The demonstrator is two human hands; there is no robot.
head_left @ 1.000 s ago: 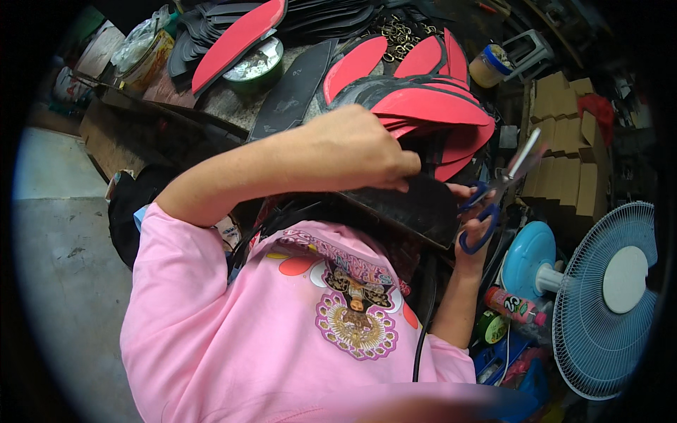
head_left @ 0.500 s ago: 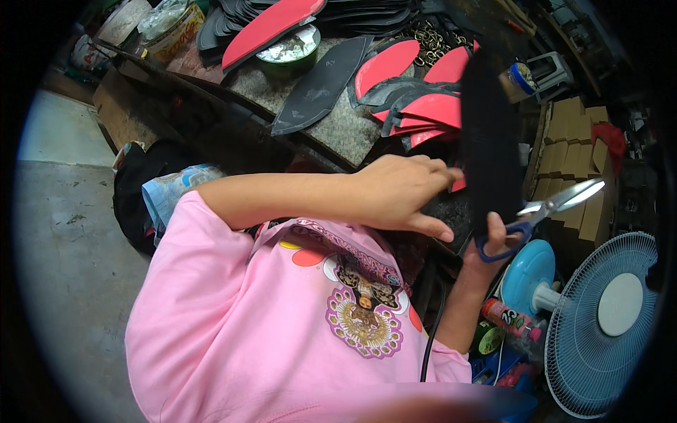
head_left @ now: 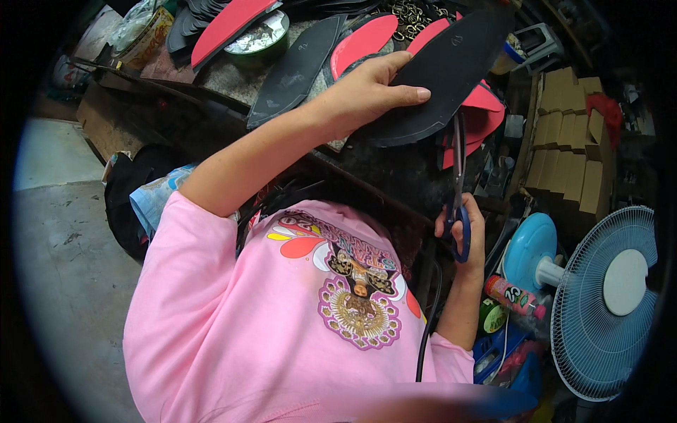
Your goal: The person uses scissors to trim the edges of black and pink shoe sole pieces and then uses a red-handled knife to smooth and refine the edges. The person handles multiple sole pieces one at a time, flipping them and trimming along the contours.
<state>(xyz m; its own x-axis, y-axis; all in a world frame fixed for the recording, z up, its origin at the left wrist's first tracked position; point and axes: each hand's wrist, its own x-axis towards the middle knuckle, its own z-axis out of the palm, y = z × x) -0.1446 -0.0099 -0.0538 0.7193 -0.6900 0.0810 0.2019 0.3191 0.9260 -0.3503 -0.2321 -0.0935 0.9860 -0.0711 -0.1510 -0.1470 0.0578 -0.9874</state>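
My left hand [head_left: 377,95] grips a black leaf-shaped sheet [head_left: 451,81] by its left edge, thumb on top and fingers underneath. A chalky outline runs along the sheet's lower border. In my right hand [head_left: 474,229] are scissors [head_left: 459,166] with blue handles, my fingers through the loops. Their blades point away from me, looking nearly closed, with the tips at the sheet's lower right edge; whether they touch it I cannot tell. Beyond and beneath the sheet lie pink-red cut pieces [head_left: 486,116]. Left of my hand rests another dark leaf-shaped piece [head_left: 296,74].
A green tub [head_left: 261,49] holding white stuff stands on the bench beside a long red piece [head_left: 226,32]. Metal rings [head_left: 409,17] lie at the back. To the right are stacked cardboard boxes [head_left: 564,141], a blue-and-white fan [head_left: 606,303] and a bottle [head_left: 515,296].
The black sheet, earlier upright at my right hand, is now tilted in my left hand's grip. My right hand has drawn left and nearer, and the scissors have swung from rightward to away from me.
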